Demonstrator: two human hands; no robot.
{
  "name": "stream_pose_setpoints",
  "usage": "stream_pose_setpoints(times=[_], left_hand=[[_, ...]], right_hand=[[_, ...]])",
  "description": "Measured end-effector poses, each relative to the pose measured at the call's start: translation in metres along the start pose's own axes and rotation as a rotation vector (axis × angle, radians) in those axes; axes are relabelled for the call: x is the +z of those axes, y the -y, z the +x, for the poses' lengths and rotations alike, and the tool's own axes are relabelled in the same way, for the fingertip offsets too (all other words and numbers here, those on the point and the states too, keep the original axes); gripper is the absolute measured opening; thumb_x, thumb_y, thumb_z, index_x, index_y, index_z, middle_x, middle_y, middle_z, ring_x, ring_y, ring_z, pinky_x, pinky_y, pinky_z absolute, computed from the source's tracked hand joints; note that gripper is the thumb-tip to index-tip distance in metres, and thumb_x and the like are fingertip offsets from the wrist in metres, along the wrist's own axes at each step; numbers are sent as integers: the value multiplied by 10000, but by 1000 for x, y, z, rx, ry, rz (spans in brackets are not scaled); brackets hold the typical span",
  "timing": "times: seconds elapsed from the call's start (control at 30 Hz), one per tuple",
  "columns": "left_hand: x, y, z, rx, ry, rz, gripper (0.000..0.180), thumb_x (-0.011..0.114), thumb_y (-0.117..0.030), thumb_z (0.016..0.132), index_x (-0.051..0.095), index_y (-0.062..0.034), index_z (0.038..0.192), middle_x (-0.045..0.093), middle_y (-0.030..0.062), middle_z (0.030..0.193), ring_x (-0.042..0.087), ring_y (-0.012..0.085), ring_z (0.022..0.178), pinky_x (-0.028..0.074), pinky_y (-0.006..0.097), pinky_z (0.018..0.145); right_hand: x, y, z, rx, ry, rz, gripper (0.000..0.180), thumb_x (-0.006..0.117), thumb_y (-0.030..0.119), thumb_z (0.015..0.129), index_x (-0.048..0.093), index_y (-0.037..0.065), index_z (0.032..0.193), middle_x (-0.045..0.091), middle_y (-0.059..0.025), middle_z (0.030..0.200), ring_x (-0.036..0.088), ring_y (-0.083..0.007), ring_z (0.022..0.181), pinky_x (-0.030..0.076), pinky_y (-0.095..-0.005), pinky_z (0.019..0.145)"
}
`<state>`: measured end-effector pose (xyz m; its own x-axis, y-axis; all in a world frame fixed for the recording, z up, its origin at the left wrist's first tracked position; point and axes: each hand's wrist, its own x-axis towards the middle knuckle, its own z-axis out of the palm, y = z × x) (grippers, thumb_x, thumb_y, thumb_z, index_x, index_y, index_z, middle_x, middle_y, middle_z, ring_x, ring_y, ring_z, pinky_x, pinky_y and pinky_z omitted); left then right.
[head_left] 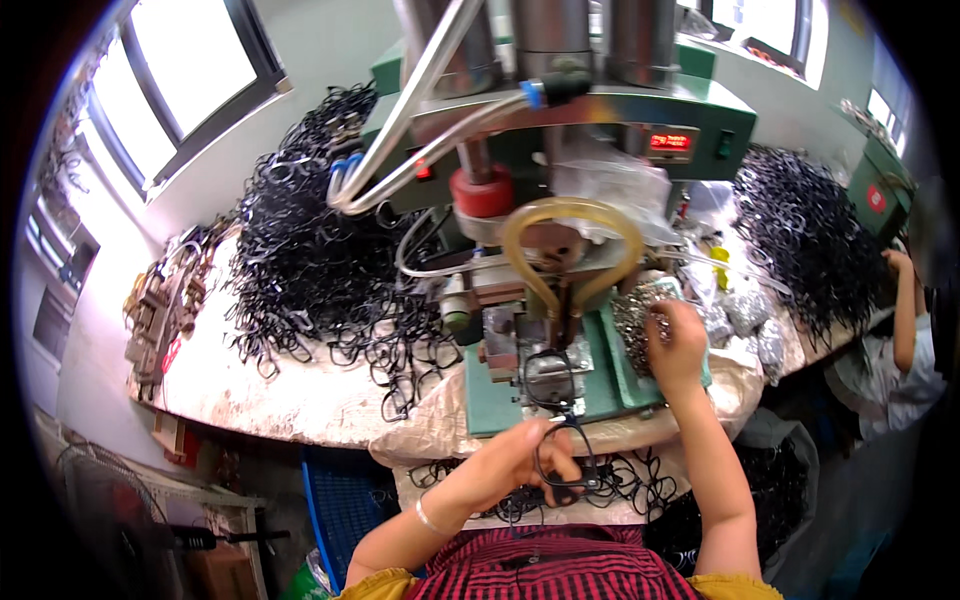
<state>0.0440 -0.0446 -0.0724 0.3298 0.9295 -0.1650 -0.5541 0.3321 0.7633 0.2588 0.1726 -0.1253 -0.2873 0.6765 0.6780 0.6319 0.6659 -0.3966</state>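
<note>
Apron (540, 570) and bench edge (310, 430) flank left grip (525, 462), pinching black loop (592, 473) (right grip (678, 345) curls over tray (636, 393), hold unclear).

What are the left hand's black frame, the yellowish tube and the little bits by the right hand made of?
Black frame: probably plastic, dark and smooth, possibly coated metal.
Yellowish tube: likely flexible plastic or rubber, translucent amber, smoothly bent.
Little bits: apparently metal, silvery and glinting.

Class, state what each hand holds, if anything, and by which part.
The left hand holds a black eyeglass frame by its nearer rim. The right hand is at the small metal parts; whether it grips any cannot be told.
</note>
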Motion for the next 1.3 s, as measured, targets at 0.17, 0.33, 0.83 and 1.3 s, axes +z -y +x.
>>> stream_pose_setpoints(times=[0.17,0.33,0.83,1.3], left_hand=[[-15,-3,-81,467,-829,620,79,638,11,942,621,23,1018,722,134,1003,687,159,912,544,279,813],[-83,-69,-72,759,-1262,1257,35,710,-8,860,680,-21,872,672,54,888,614,172,842,463,297,769],[-172,-45,-78,474,-1096,542,95,687,-125,944,624,-56,926,574,-46,672,498,36,557,358,221,475],[-133,-19,-15,741,-1078,882,98,529,-99,1052,592,-24,1042,581,-27,852,538,49,737,457,227,655]], right_hand=[[-22,-11,-53,736,-419,953,132,610,-2,947,650,9,1073,680,-51,929,658,-135,892,525,-253,828],[14,9,-27,728,-254,843,131,693,40,920,724,9,1044,704,-21,955,629,-93,873,487,-224,809],[-69,-1,-86,543,-221,260,151,732,-70,785,732,2,918,704,-92,907,652,-229,910,502,-339,862],[4,115,2,462,21,1040,301,716,-12,837,604,-17,1116,676,-57,990,647,-123,900,503,-265,841]])
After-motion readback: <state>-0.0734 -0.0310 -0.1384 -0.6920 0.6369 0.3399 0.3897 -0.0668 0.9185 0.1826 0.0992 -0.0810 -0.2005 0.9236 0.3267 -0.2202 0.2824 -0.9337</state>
